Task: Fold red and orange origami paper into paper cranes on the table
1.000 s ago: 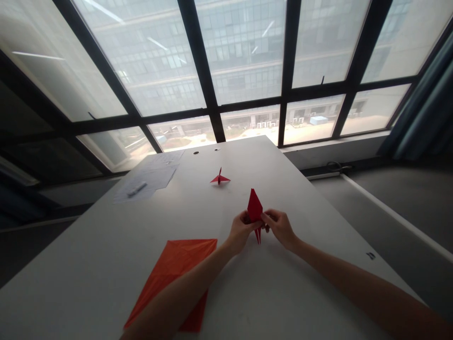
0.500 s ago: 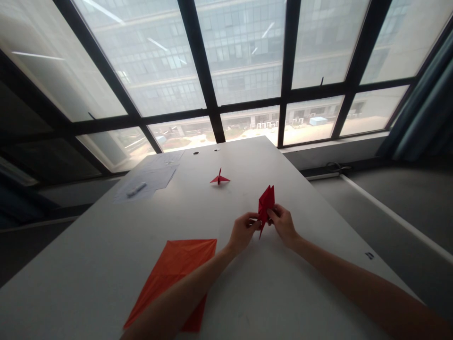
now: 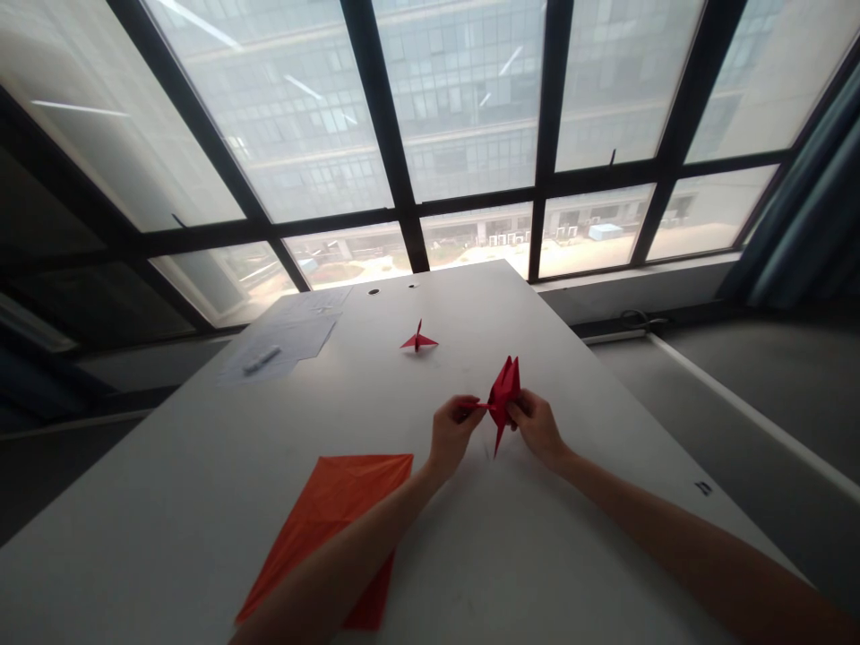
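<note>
A folded red paper piece (image 3: 505, 387) is held between both hands above the white table, two points up and one thin point hanging down. My left hand (image 3: 455, 432) pinches a narrow strip of it that sticks out to the left. Fingers of my right hand (image 3: 536, 425) grip its lower right side. Farther back stands a small red paper crane (image 3: 418, 341), touched by neither hand. Orange paper (image 3: 329, 502) lies at the near left, partly under my left forearm, with a red part showing at its lower edge.
On the table (image 3: 202, 502), white papers (image 3: 296, 336) lie at the back left with a whitish cylindrical object (image 3: 262, 359) on them. A small dark mark (image 3: 702, 488) is near the right edge. Large windows stand behind the table.
My left hand has moved slightly left, drawing a narrow strip outward from the red paper. The paper's upper points have spread apart. My right hand keeps its grip.
</note>
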`<action>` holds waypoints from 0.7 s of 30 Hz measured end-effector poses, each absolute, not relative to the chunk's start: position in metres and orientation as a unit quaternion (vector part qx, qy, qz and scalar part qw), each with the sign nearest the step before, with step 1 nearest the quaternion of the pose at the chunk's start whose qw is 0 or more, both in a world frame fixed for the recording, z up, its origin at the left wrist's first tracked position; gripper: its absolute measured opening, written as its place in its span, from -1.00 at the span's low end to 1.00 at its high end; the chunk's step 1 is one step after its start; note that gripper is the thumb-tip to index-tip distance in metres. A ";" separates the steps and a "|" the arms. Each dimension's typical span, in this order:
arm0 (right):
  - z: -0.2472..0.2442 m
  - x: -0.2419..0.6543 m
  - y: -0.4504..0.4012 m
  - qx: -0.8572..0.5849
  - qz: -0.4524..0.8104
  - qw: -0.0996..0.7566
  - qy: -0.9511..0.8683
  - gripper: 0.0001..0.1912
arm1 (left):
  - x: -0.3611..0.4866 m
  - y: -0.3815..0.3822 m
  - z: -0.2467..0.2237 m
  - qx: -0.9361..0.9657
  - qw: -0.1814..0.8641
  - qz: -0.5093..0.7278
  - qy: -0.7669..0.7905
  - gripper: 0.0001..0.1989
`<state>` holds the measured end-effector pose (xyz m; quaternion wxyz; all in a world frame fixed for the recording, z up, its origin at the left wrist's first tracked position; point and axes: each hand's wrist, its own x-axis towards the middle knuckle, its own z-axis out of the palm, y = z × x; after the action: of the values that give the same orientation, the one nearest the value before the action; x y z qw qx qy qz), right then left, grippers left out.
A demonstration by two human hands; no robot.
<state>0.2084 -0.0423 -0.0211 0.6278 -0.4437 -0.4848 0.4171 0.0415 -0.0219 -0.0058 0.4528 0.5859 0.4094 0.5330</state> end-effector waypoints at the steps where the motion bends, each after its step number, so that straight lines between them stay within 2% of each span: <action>1: -0.021 0.208 -0.043 -0.440 0.421 0.624 -0.489 -0.74 | 0.041 -0.021 -0.006 0.583 0.457 0.537 0.404 -0.79; 9: -0.015 0.203 -0.049 -0.394 0.480 0.591 -0.515 -0.78 | 0.041 -0.022 -0.005 0.541 0.549 0.533 0.349 -0.77; 16: -0.007 0.203 -0.054 -0.367 0.581 0.581 -0.436 -0.79 | 0.040 -0.023 -0.003 0.605 0.540 0.498 0.308 -0.75; 21: -0.005 0.204 -0.055 -0.351 0.614 0.574 -0.412 -0.67 | 0.039 -0.023 -0.006 0.643 0.499 0.490 0.312 -0.88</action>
<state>0.2043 -0.0550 -0.0049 0.5743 -0.3515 -0.4123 0.6137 0.0390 -0.0232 -0.0062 0.4987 0.6432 0.3121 0.4901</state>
